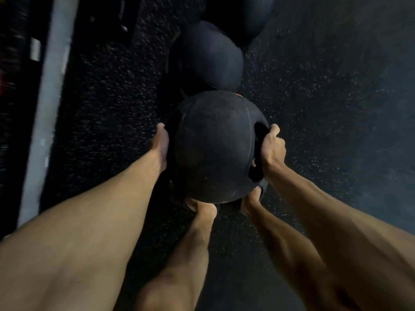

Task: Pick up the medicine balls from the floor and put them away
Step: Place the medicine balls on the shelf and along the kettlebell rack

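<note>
A black medicine ball with cut-out handles [213, 149] is held in front of me, above my bare feet. My right hand [272, 147] grips the handle on the ball's right side, fingers curled through the opening. My left hand [160, 144] is on the ball's left side; its fingers are hidden behind the ball, so its grip cannot be seen. A second black medicine ball [208, 57] lies on the floor just beyond the held one. A third ball [253, 14] sits further back, partly cut off by the top edge.
The floor is dark speckled rubber [314, 97]. A pale vertical post or rail [47, 97] runs along the left, with dark racking beyond it. My bare legs and feet [202, 209] stand under the held ball. Open floor spreads to the right.
</note>
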Tool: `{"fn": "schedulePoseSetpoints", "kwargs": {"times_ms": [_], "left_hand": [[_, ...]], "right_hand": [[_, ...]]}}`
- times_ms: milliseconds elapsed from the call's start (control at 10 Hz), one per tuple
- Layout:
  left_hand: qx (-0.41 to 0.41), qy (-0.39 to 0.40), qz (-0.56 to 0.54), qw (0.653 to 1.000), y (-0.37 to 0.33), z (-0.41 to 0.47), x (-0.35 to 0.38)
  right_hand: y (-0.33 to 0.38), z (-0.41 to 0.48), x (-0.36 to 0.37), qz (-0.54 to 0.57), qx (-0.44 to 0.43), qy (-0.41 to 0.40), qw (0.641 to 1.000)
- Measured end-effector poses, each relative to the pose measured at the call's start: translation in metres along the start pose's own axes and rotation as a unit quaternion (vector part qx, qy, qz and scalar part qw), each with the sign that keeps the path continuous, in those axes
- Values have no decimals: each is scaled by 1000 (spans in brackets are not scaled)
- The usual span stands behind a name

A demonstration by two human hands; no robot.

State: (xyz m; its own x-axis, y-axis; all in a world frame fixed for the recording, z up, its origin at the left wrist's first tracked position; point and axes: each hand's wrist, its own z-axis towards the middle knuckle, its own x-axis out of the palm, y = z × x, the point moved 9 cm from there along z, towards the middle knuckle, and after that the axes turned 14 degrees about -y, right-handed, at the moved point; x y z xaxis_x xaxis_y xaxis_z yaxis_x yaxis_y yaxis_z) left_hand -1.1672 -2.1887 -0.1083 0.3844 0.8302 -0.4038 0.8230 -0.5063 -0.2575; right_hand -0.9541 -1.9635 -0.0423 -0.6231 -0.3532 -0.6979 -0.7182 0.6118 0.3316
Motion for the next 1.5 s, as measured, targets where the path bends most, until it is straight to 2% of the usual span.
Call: {"fn": "schedulePoseSetpoints", "kwargs": {"times_ms": [200, 300, 400, 500, 600, 700, 800, 900, 1000, 1100, 1200, 1400, 1500], "left_hand": [[88, 26, -63, 994, -89, -178, -131], [146, 22, -94, 985, -143, -319, -202], [192, -20, -123, 973, -163, -378, -241], [266, -22, -193, 944, -194, -500, -295], [296, -55, -184, 936, -206, -532, -317], [395, -108, -197, 891, -236, -599, -363], [416, -116, -221, 875, -250, -630, -388], [449, -122, -275, 841, -261, -698, -433], [463, -172, -248, 833, -260, -743, -460], [519, -259, -251, 775, -261, -807, -523], [526, -293, -276, 749, -255, -840, -559], [514, -401, -321, 686, -221, -904, -644], [515, -445, -342, 648, -207, -927, -700]], "right_hand": [[123, -153, -99, 23, -124, 103, 987], [185, -241, -172, 57, -207, 128, 968], [225, -301, -225, 84, -261, 127, 953], [283, -377, -292, 102, -322, 118, 934], [315, -417, -327, 114, -361, 119, 918], [359, -471, -374, 173, -425, 124, 880], [384, -513, -405, 200, -480, 127, 845], [410, -570, -444, 233, -513, 154, 812], [424, -611, -466, 246, -559, 175, 772], [444, -682, -507, 270, -632, 188, 702], [450, -730, -524, 277, -662, 223, 660], [466, -828, -532, 302, -655, 325, 612], [466, -898, -518, 308, -670, 390, 551]]}}
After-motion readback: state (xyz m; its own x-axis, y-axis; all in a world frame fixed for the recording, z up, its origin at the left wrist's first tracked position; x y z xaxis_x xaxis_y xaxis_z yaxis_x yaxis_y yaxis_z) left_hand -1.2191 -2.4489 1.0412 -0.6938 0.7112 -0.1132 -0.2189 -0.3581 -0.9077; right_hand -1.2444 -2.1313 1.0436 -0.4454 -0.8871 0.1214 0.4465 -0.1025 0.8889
